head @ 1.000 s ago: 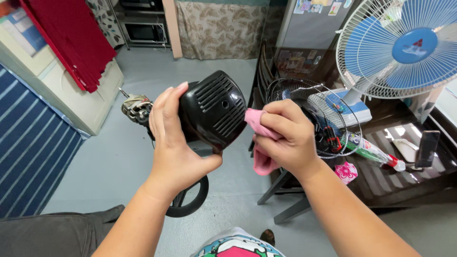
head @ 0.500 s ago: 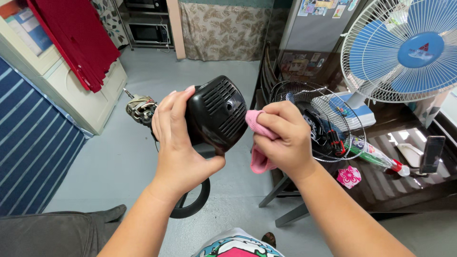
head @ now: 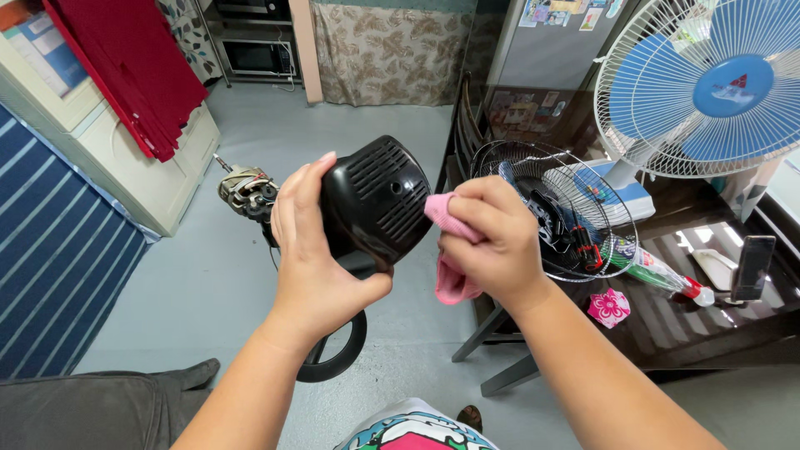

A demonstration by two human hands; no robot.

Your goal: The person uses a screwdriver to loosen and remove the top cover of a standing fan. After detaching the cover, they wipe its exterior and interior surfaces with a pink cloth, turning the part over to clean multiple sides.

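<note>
My left hand [head: 310, 258] grips a black vented fan motor cover [head: 379, 200], held up in front of me with its slotted back facing me. My right hand [head: 493, 242] is closed around a pink cloth [head: 452, 279] and presses a fold of it against the cover's right edge. Behind the cover, the bare fan motor [head: 246, 190] sits on its stand, whose round black base [head: 337, 350] rests on the grey floor below my hands.
A dark table [head: 708, 321] at the right carries a wire fan guard [head: 554, 208], a white and blue desk fan [head: 708, 87], a spray bottle [head: 658, 271], a phone [head: 752, 265] and a pink flowered item [head: 608, 307]. A blue striped mat [head: 50, 267] lies at left.
The cover and both hands shifted slightly; the pink cloth moved a little along the cover's right edge. Both grips stay the same.
</note>
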